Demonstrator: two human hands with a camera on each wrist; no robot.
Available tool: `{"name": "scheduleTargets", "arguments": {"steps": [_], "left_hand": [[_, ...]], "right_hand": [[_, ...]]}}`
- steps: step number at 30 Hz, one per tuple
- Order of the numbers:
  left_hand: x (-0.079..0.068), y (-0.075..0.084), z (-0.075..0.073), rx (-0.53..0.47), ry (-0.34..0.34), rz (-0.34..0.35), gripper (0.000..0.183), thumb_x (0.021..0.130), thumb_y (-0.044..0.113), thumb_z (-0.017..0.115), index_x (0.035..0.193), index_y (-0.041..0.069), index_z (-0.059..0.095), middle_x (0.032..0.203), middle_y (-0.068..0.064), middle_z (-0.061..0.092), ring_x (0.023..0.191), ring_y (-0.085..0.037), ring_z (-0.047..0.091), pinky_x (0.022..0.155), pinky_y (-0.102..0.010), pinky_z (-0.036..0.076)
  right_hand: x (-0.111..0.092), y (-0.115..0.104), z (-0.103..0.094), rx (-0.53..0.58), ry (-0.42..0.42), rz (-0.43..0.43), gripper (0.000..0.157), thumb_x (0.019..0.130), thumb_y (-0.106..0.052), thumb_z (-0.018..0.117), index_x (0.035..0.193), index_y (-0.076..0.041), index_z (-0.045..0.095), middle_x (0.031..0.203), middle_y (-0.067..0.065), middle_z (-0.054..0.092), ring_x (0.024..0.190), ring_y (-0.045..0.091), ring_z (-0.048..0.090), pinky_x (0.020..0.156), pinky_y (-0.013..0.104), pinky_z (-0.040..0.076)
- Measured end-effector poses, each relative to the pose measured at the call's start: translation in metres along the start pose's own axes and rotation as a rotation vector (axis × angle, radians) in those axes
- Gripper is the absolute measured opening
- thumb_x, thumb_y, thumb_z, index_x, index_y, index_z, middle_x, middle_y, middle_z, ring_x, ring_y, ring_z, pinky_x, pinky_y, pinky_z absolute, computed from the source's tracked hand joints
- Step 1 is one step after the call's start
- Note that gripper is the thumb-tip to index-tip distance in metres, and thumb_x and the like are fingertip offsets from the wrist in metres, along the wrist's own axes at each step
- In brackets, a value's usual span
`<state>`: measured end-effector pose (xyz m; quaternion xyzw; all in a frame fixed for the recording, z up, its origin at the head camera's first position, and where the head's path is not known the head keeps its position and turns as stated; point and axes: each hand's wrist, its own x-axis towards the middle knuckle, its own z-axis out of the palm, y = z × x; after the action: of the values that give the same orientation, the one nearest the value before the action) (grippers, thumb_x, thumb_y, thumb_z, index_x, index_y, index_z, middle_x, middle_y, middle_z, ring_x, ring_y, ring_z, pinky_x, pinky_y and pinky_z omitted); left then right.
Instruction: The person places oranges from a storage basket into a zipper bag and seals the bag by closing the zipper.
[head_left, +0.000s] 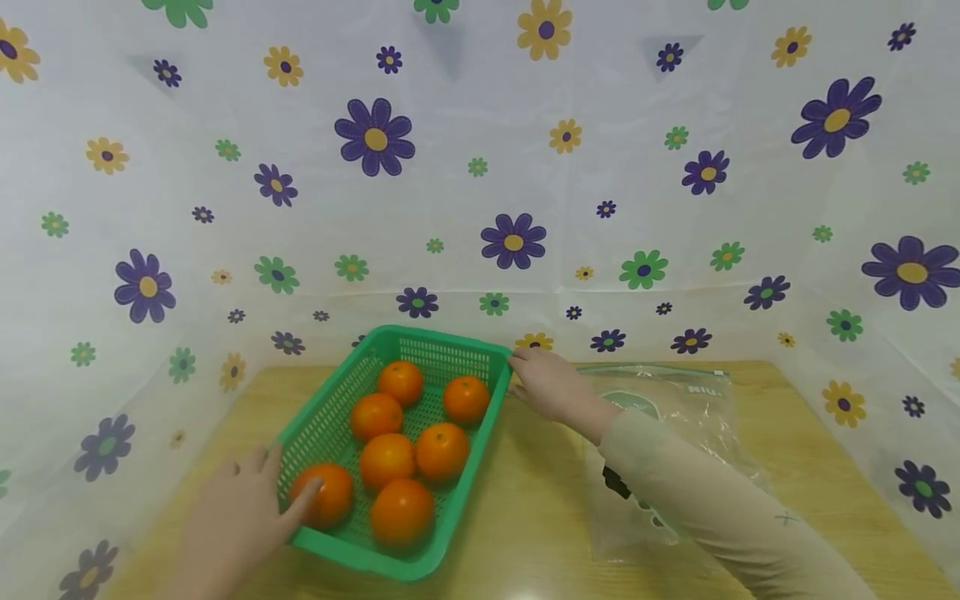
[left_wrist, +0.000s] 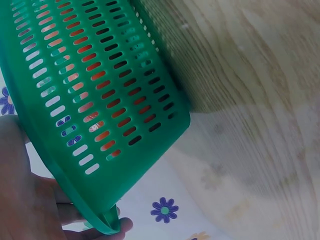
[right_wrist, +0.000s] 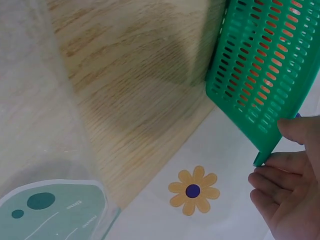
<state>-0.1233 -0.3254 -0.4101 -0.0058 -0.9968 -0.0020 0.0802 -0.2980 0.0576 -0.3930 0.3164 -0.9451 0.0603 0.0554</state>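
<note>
A green plastic basket [head_left: 411, 570] with slotted sides stands at an angle left of the middle in the head view, with several oranges [head_left: 387, 462] inside. At its near left corner my left hand [head_left: 240, 512] grips the rim, thumb over the inside by one orange. My right hand [head_left: 553, 385] holds the far right corner; in the right wrist view, the thumb of that hand [right_wrist: 295, 180] lies on the basket wall [right_wrist: 280, 135] and the fingers are under the rim. Whether the basket's base touches the table cannot be told.
A clear zip bag [head_left: 697, 425] with a printed pale green label lies flat on the wooden table [head_left: 525, 517], partly under my right forearm. A white flower-patterned sheet [head_left: 450, 200] hangs around the back and sides. Something small and black [head_left: 617, 482] shows beside the sleeve.
</note>
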Motion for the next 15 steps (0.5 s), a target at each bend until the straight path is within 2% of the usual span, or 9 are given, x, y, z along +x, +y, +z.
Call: {"name": "scheduleTargets", "arguments": {"steps": [4, 8, 11, 15], "left_hand": [[-0.003, 0.008, -0.004, 0.011, 0.001, 0.003, 0.091, 0.101, 0.063, 0.057, 0.143, -0.017, 0.052, 0.143, -0.044, 0.053, 0.124, -0.065, 0.054, 0.103, -0.073, 0.048], [-0.004, 0.013, -0.009, 0.005, 0.010, -0.003, 0.088, 0.100, 0.061, 0.061, 0.140, -0.018, 0.055, 0.139, -0.044, 0.055, 0.119, -0.063, 0.057, 0.099, -0.072, 0.051], [-0.004, 0.015, -0.011, 0.009, 0.007, 0.001, 0.086, 0.100, 0.061, 0.062, 0.137, -0.017, 0.057, 0.137, -0.043, 0.058, 0.115, -0.061, 0.060, 0.096, -0.071, 0.053], [-0.004, 0.017, -0.012, 0.025, -0.006, 0.011, 0.087, 0.099, 0.062, 0.062, 0.135, -0.017, 0.060, 0.132, -0.042, 0.061, 0.110, -0.058, 0.062, 0.094, -0.070, 0.054]], "right_hand": [[0.004, -0.001, 0.000, 0.045, -0.068, 0.036, 0.056, 0.109, -0.027, 0.055, 0.152, 0.010, 0.049, 0.161, 0.026, 0.048, 0.151, 0.043, 0.047, 0.128, 0.052, 0.037], [0.004, -0.003, 0.001, 0.142, -0.094, 0.086, 0.064, 0.106, -0.029, 0.048, 0.157, 0.009, 0.040, 0.167, 0.026, 0.038, 0.156, 0.043, 0.038, 0.131, 0.051, 0.031], [-0.001, -0.007, 0.003, 0.203, -0.078, 0.112, 0.067, 0.106, -0.031, 0.050, 0.158, 0.010, 0.039, 0.168, 0.028, 0.035, 0.157, 0.044, 0.037, 0.131, 0.052, 0.031], [-0.009, -0.012, 0.006, 0.224, -0.056, 0.127, 0.070, 0.105, -0.033, 0.056, 0.156, 0.012, 0.040, 0.167, 0.030, 0.035, 0.155, 0.045, 0.039, 0.130, 0.054, 0.033]]}}
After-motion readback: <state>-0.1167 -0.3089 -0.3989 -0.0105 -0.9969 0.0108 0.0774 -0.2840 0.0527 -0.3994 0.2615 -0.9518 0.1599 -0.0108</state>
